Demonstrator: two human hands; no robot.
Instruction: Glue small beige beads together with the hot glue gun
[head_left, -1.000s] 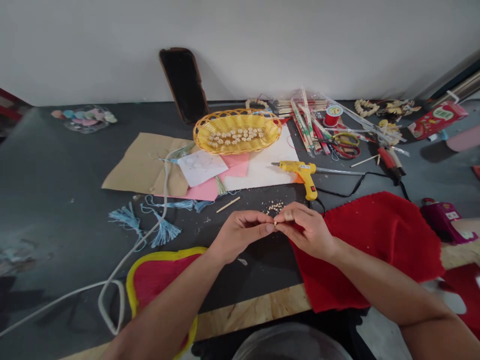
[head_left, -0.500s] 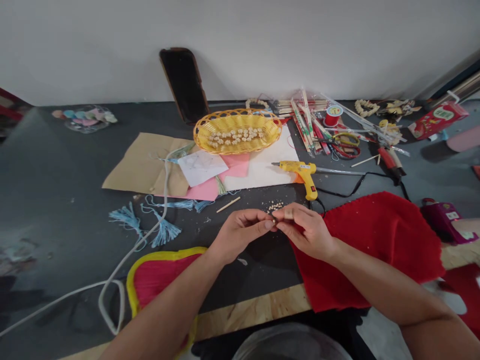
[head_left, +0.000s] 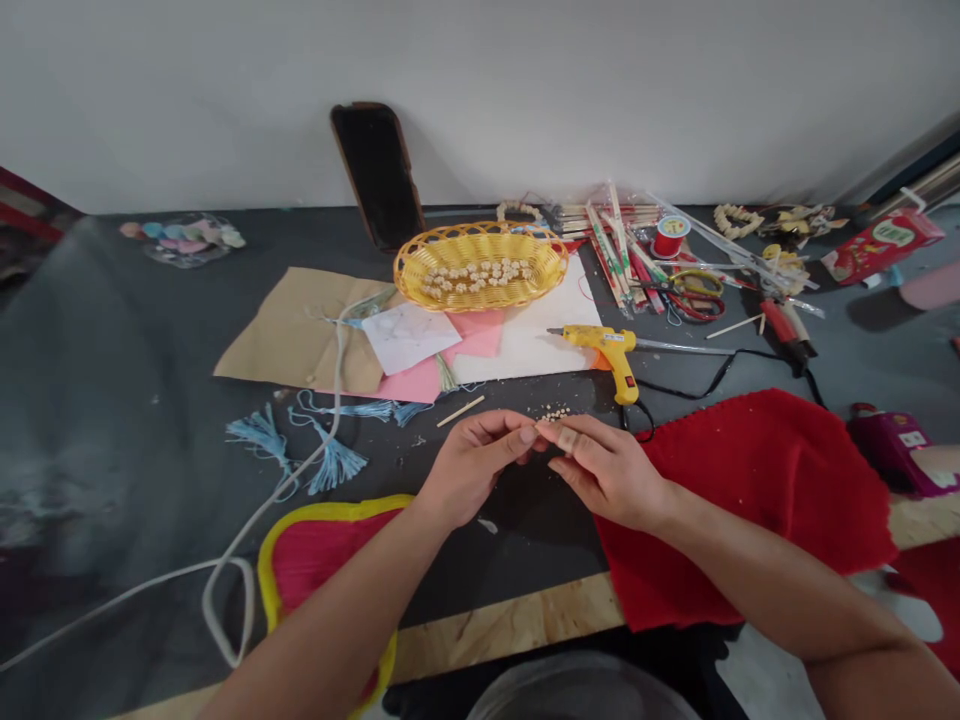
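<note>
My left hand [head_left: 484, 455] is closed in a pinch above the dark tabletop, its fingertips meeting those of my right hand [head_left: 607, 460]. Whatever lies between the fingers is too small and covered to name. The right thumb stands a little apart from its fingers, while the right index finger touches the left fingertips. Just beyond them lies a scatter of tiny pale wooden pieces [head_left: 556, 411]. A thin wooden stick [head_left: 460, 411] rests to the left of these. Behind the hands a yellow glue gun [head_left: 611, 350] lies on its side.
A yellow basket [head_left: 405, 275] holds several small pale flower-like pieces. Red felt [head_left: 765, 490] spreads at the right, blue tassels [head_left: 334, 465] and a white cable [head_left: 274, 495] at the left. A phone [head_left: 379, 175] leans on the wall. Scissors [head_left: 697, 295] lie among packaged sticks [head_left: 611, 250].
The right thumb has come away from the other fingertips and dropped lower. Both hands have shifted slightly, with fingertips still together. The whole view has moved a little.
</note>
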